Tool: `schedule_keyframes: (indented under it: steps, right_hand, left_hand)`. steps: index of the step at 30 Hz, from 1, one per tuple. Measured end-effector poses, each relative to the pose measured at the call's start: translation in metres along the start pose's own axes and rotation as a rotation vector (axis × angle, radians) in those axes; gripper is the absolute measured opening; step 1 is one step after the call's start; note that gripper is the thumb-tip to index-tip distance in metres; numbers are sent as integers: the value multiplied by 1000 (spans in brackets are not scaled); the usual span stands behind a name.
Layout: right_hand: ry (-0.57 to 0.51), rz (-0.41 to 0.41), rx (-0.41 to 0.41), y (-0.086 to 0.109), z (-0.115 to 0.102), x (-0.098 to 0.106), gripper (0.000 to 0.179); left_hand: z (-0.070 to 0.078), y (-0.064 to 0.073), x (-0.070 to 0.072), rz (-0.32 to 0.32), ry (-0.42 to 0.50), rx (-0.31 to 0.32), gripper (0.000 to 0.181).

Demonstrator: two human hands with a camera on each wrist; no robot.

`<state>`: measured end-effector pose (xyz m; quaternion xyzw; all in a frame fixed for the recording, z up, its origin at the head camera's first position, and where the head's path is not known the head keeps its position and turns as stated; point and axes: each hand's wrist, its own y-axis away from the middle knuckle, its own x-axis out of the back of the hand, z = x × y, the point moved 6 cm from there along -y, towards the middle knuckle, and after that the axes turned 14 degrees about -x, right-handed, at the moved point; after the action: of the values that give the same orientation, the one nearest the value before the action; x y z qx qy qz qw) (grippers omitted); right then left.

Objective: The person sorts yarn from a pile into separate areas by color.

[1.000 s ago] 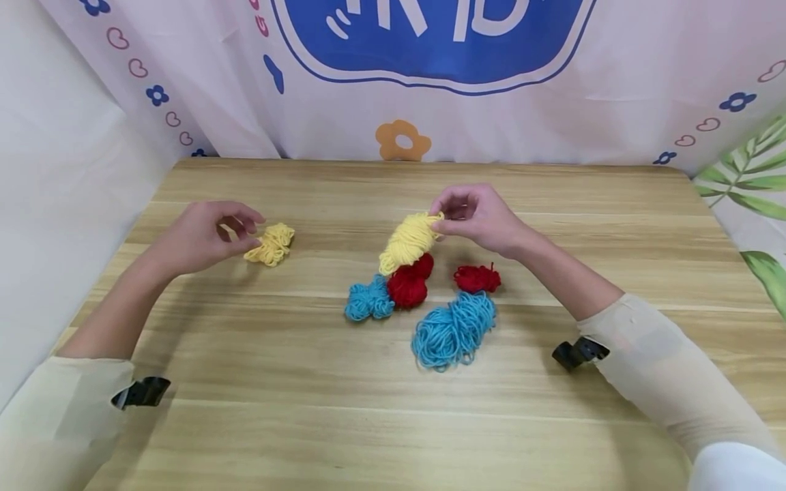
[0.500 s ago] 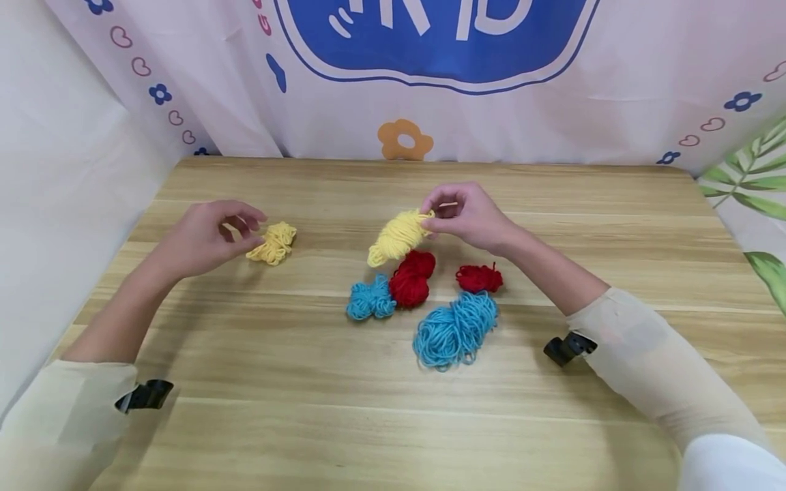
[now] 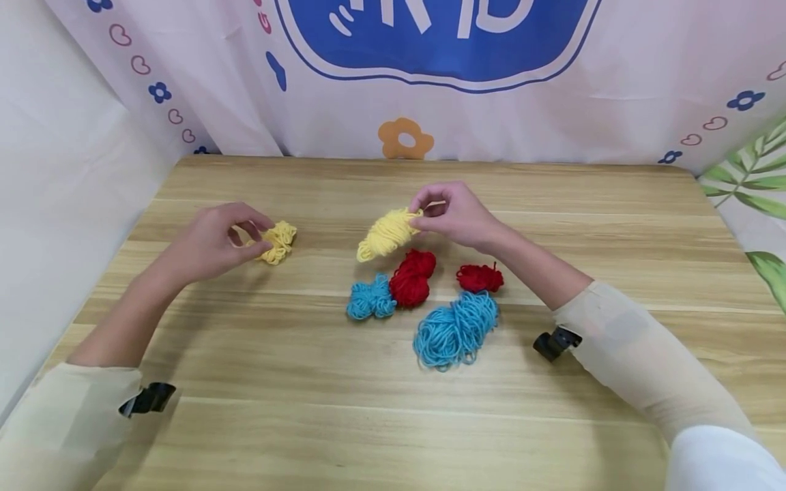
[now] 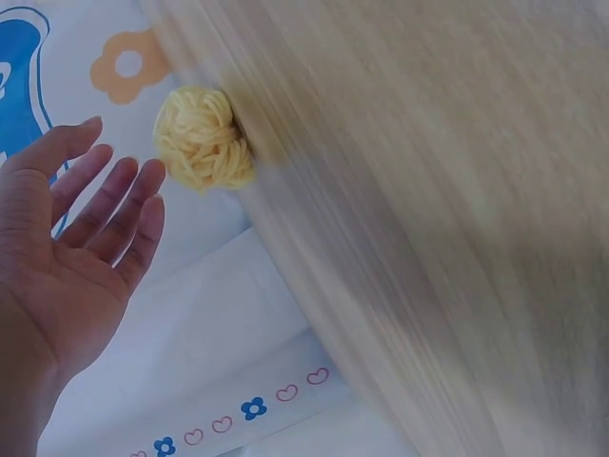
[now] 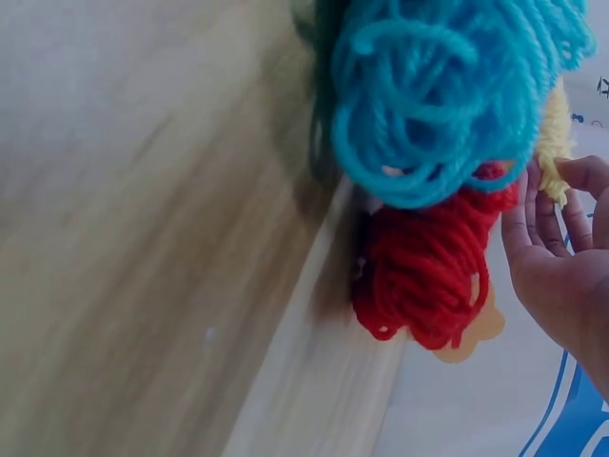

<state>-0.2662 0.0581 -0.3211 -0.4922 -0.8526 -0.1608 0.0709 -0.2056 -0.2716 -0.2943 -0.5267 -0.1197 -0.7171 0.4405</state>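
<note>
My right hand (image 3: 454, 215) pinches one end of a yellow yarn bundle (image 3: 388, 234) between thumb and fingers. The bundle slants down to the left, just beyond a red yarn bundle (image 3: 413, 278). In the right wrist view the thumb and fingertips meet at the end of the yellow yarn (image 5: 554, 143). At the left, my left hand (image 3: 224, 242) reaches over a smaller yellow yarn bundle (image 3: 281, 240) on the table, overlapping its near side. The left wrist view shows that hand (image 4: 81, 219) with fingers loosely spread, a small gap from the yellow yarn (image 4: 202, 138).
On the wooden table (image 3: 276, 402), a small blue yarn bundle (image 3: 370, 298) lies against the red one. A large blue yarn bundle (image 3: 456, 331) and a small red bundle (image 3: 479, 277) lie to their right. A printed cloth (image 3: 331, 116) hangs behind the table.
My right hand has carried the larger yellow yarn bundle leftward, uncovering more of the red yarn beneath. My left hand has shifted slightly right, farther over the small yellow bundle.
</note>
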Motion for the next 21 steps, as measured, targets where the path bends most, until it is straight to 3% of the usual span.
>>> schedule_keyframes:
  steps: [5,11,21]
  right_hand:
    - [-5,4,2,-5,0,-2,11]
    - [-15,7,-2,-9,-2,-6,10]
    - [5,-16,3,-20,-6,-17,10]
  left_hand:
    - [2,-1,-3,-14,-11,-20,24]
    - [1,1,-4,-27,0,12,21]
    - [0,3,-1,10,19,1,21]
